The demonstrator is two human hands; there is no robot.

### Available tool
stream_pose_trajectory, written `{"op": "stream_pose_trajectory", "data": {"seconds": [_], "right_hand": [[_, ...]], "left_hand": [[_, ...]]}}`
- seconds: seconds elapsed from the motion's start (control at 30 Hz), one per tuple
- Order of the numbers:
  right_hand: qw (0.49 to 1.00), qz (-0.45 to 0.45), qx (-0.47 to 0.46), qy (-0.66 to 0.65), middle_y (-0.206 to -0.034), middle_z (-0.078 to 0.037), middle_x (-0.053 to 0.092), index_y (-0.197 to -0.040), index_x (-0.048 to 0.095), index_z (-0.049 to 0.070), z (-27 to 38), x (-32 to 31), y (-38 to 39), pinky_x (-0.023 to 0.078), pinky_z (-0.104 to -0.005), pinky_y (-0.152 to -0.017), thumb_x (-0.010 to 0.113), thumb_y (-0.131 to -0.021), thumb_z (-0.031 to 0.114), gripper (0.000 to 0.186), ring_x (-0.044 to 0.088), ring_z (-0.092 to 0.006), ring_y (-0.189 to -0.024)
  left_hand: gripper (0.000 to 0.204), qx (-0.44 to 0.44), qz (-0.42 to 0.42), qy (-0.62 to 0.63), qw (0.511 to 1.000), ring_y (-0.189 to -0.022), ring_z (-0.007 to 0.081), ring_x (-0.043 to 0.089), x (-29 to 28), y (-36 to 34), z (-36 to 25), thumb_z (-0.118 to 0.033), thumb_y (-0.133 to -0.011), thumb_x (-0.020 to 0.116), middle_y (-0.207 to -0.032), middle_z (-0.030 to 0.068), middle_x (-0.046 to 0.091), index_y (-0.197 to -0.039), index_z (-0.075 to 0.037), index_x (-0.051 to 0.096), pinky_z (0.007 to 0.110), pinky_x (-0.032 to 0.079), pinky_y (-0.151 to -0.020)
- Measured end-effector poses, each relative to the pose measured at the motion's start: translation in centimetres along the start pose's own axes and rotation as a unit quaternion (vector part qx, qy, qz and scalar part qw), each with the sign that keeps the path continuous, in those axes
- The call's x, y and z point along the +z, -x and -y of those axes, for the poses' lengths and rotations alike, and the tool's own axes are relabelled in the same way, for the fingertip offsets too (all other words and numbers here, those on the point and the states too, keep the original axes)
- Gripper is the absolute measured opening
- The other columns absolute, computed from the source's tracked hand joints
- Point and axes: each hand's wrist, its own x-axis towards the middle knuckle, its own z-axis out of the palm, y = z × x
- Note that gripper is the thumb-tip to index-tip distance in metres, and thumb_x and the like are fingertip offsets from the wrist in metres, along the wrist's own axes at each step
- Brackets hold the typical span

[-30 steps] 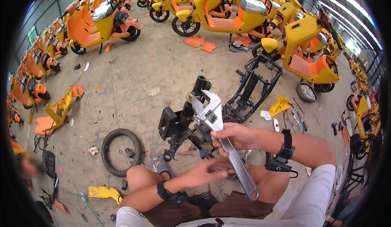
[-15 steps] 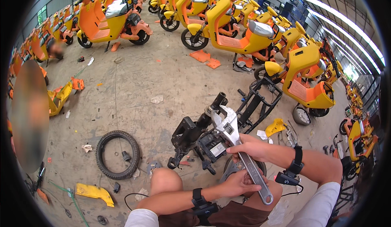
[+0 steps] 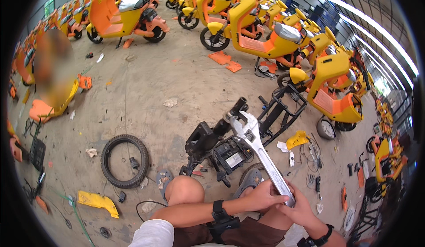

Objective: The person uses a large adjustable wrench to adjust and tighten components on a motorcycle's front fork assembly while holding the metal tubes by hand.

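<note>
A large silver adjustable wrench (image 3: 265, 160) slants across the space before me. Its jaws are set at the upper part of a black steering column (image 3: 221, 127), just below the tube's top end. Whether they grip it tightly, I cannot tell. My left hand (image 3: 263, 197) is closed around the lower end of the handle. Beside it, my right hand (image 3: 302, 205) is closed on the same end from the other side. The column belongs to a stripped black scooter frame (image 3: 283, 118). A black box with a white label (image 3: 234, 160) sits beneath the jaws.
A loose tyre (image 3: 106, 163) lies left of my knees. Near it is a yellow plastic panel (image 3: 97, 202). Several yellow and orange scooters (image 3: 265, 48) stand across the back. Cables (image 3: 313, 154) and a yellow part (image 3: 297, 139) lie to the right. A blurred person (image 3: 55, 65) is at far left.
My right hand has slid from the middle of the wrench handle down to its lower end, next to my left hand. The wrench head stays at the column. The blurred person has moved.
</note>
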Motion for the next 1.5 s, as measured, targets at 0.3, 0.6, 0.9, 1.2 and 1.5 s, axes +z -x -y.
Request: {"op": "stream_pose_trajectory", "data": {"seconds": [0.3,0.6,0.9,1.2,1.5], "right_hand": [[0.992,0.035,-0.052,-0.105,-0.096,-0.010,0.067,-0.136,0.036,-0.009,0.3,0.7,-1.4,0.048,-0.0233,-0.080,0.063,-0.074,0.009,0.069,0.064,-0.0127,-0.089],[0.991,0.049,-0.077,-0.102,-0.096,-0.008,0.066,-0.134,0.039,-0.007,1.4,0.8,-0.8,0.048,-0.0211,-0.079,0.063,-0.076,0.008,0.064,0.061,-0.0084,-0.090],[0.958,0.039,-0.134,-0.250,-0.106,-0.008,0.055,-0.137,0.032,-0.003,7.6,8.7,1.4,0.045,-0.0250,-0.078,0.071,-0.078,0.014,0.073,0.054,-0.0140,-0.089],[0.846,0.031,-0.122,-0.517,-0.089,-0.004,0.050,-0.134,0.021,0.007,17.4,17.3,0.2,0.041,-0.0224,-0.045,0.068,-0.083,0.008,0.069,0.052,-0.0070,-0.059],[0.803,0.023,-0.093,-0.589,-0.095,-0.010,0.056,-0.130,0.023,0.009,23.0,19.5,-1.9,0.036,-0.0227,-0.036,0.065,-0.086,0.012,0.060,0.056,-0.0101,-0.055]], "left_hand": [[0.012,-0.015,-0.168,-0.327,0.930,-0.064,0.0097,0.061,-2.3,4.8,-8.5,-0.013,-0.082,0.071,-0.075,0.0066,0.066,-0.082,0.000,0.071,0.024,0.049,-0.054],[0.041,0.271,-0.511,-0.396,0.713,-0.097,0.0187,0.057,-12.2,6.2,-13.8,-0.029,-0.091,0.060,-0.104,0.0137,0.062,-0.116,0.003,0.055,0.031,0.044,-0.087],[0.050,0.261,-0.482,-0.423,0.722,-0.105,0.0224,0.056,-12.9,6.7,-12.3,-0.033,-0.094,0.053,-0.114,0.0187,0.059,-0.124,0.007,0.050,0.031,0.042,-0.092],[0.060,0.262,-0.382,-0.448,0.765,-0.104,0.0229,0.057,-13.4,7.9,-12.8,-0.016,-0.080,0.067,-0.116,0.0186,0.057,-0.131,0.005,0.042,0.033,0.044,-0.092],[0.042,0.388,-0.360,-0.577,0.622,-0.127,0.0324,0.043,-9.2,7.7,-12.2,-0.008,-0.088,0.061,-0.130,0.0188,0.051,-0.126,0.005,0.050,0.040,0.032,-0.106]]}}
